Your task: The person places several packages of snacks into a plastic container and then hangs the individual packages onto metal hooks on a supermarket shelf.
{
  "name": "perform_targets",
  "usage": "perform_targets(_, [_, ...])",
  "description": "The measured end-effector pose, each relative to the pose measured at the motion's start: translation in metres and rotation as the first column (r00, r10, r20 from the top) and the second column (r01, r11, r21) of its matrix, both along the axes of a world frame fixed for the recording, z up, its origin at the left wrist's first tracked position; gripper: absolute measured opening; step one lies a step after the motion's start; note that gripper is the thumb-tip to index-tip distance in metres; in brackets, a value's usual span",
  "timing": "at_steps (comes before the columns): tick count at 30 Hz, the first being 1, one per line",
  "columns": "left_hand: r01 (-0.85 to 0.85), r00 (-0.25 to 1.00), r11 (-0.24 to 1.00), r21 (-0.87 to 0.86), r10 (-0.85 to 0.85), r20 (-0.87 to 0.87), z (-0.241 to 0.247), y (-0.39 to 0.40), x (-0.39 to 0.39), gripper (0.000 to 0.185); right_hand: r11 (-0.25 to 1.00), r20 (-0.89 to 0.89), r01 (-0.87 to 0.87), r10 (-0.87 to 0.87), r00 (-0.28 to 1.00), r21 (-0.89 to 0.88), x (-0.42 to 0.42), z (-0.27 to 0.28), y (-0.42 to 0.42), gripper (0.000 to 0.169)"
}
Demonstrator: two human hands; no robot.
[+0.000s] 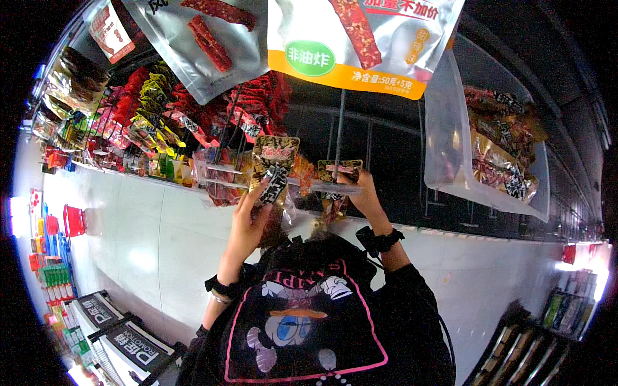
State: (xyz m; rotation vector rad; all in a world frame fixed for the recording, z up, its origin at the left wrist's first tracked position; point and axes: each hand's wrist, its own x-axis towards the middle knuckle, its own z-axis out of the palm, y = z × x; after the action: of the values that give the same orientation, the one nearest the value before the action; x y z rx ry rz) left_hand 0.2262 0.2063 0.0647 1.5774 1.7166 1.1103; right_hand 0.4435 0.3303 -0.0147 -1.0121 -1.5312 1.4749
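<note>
My left hand point(249, 217) holds a gold-and-black snack packet point(274, 166) upright, its fingers along the lower part. My right hand point(365, 193) is at a second packet of like pattern point(340, 169), which hangs at the front of a metal display hook point(342, 120); its fingertips are partly hidden behind the packet's edge. A clear plastic price holder point(333, 187) crosses in front of this packet. Between the hands hang reddish-orange packets point(304, 173), and clear-wrapped ones point(222, 188) hang left of my left hand.
Large silver point(207, 53) and white-and-orange point(347, 72) snack bags hang close overhead. Rows of red packets point(253, 101) fill hooks to the left. A translucent plastic bin point(449, 178) with packets stands at the right. A red basket point(74, 220) and promotion stands point(135, 345) are on the left.
</note>
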Motion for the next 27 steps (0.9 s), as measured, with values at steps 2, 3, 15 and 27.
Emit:
perform_targets(2, [-0.023,1.000,1.000,-0.002,0.023,0.001,-0.003,-0.004,0.002,0.043,0.994,0.170,-0.019,0.001,0.985,0.104,0.001,0.005,-0.001,0.023])
perform_targets(3, [-0.031,0.999,0.999,-0.006,0.031,0.008,-0.004,-0.006,0.003,0.043,0.986,0.138,0.000,-0.023,0.990,0.164,0.000,0.006,-0.002,0.022])
perform_targets(15, [-0.022,0.999,0.997,-0.080,0.026,0.042,0.006,-0.008,0.017,0.043,0.986,0.122,0.067,-0.085,0.989,0.150,-0.005,0.010,-0.008,0.023])
perform_targets(27, [0.013,1.000,1.000,-0.022,-0.013,-0.016,0.007,-0.002,0.017,0.043,0.984,-0.193,0.156,-0.137,0.972,0.084,-0.021,-0.008,-0.011,0.022])
